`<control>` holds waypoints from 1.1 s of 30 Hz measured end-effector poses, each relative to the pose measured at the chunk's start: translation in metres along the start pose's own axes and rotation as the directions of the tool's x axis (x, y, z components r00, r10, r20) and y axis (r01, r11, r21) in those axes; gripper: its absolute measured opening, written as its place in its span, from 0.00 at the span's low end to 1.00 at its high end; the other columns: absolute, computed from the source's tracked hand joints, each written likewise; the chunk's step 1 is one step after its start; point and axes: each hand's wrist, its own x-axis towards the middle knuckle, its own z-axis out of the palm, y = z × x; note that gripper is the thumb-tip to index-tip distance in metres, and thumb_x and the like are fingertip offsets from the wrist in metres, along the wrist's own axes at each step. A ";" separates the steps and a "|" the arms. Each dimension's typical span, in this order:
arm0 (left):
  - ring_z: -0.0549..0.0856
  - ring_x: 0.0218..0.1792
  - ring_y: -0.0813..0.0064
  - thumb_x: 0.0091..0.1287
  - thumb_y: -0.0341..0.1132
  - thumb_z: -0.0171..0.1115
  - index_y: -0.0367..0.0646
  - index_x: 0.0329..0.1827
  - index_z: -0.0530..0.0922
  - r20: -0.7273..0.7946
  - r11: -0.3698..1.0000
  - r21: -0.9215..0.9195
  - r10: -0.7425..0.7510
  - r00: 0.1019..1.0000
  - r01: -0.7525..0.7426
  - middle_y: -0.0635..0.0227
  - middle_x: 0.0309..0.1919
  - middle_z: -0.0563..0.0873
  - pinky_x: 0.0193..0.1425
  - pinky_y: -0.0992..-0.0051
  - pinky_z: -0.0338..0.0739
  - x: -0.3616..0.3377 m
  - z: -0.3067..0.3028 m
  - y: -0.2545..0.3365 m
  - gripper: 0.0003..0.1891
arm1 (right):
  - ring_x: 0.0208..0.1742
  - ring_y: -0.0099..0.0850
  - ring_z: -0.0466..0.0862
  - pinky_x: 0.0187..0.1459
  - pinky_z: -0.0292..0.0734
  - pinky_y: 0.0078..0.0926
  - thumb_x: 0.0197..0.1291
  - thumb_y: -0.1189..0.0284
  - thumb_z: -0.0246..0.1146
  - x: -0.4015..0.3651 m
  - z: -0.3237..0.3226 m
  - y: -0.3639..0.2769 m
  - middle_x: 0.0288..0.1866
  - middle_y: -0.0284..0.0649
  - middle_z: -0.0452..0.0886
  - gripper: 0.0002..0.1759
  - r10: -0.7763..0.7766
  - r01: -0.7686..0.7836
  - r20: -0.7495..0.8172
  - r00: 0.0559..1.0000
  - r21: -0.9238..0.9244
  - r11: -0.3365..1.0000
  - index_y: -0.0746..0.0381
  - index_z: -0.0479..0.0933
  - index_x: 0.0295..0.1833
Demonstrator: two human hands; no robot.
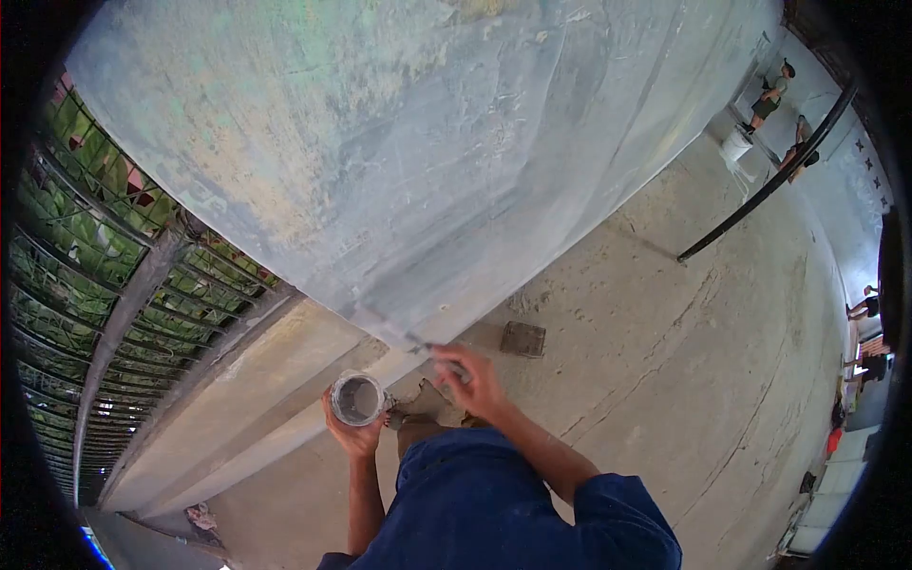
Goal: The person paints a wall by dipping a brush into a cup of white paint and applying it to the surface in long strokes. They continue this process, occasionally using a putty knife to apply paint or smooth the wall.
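My left hand is wrapped round a small round tub, its rim smeared grey and a grey paste inside. My right hand grips the handle of what looks like a putty knife, blurred. Its pale end overlaps the bottom corner of the wall. Across that wall run grey, wet-looking streaks, with greenish and tan patches higher up on the left.
A metal railing with plants behind it curves along the left. On the concrete floor lies a dark square plate. Far right, a person stands near a white bucket, by a dark slanting pole.
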 end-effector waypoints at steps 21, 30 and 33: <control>0.88 0.57 0.61 0.47 0.33 0.88 0.35 0.66 0.77 0.073 0.999 0.028 0.013 0.997 -0.015 0.56 0.57 0.88 0.66 0.61 0.80 -0.011 0.019 -0.030 0.41 | 0.37 0.25 0.90 0.37 0.87 0.25 0.77 0.83 0.62 0.000 -0.014 0.007 0.69 0.47 0.84 0.19 0.056 -0.054 -0.022 0.998 0.076 0.996 0.63 0.78 0.69; 0.87 0.50 0.54 0.47 0.46 0.87 0.35 0.61 0.77 0.043 0.996 0.087 0.003 0.999 -0.007 0.55 0.50 0.86 0.59 0.57 0.80 -0.003 0.028 -0.018 0.41 | 0.32 0.25 0.89 0.35 0.88 0.26 0.79 0.80 0.61 0.056 -0.150 0.069 0.63 0.45 0.86 0.15 0.028 -0.103 -0.583 0.812 -0.096 0.990 0.66 0.78 0.67; 0.87 0.50 0.54 0.48 0.45 0.87 0.36 0.60 0.77 0.061 0.997 0.075 0.002 0.998 -0.007 0.54 0.50 0.86 0.59 0.57 0.80 -0.005 0.028 -0.018 0.39 | 0.32 0.25 0.90 0.33 0.87 0.26 0.79 0.81 0.61 0.062 -0.152 0.074 0.58 0.45 0.88 0.13 0.037 -0.128 -0.713 0.700 -0.073 0.989 0.66 0.80 0.64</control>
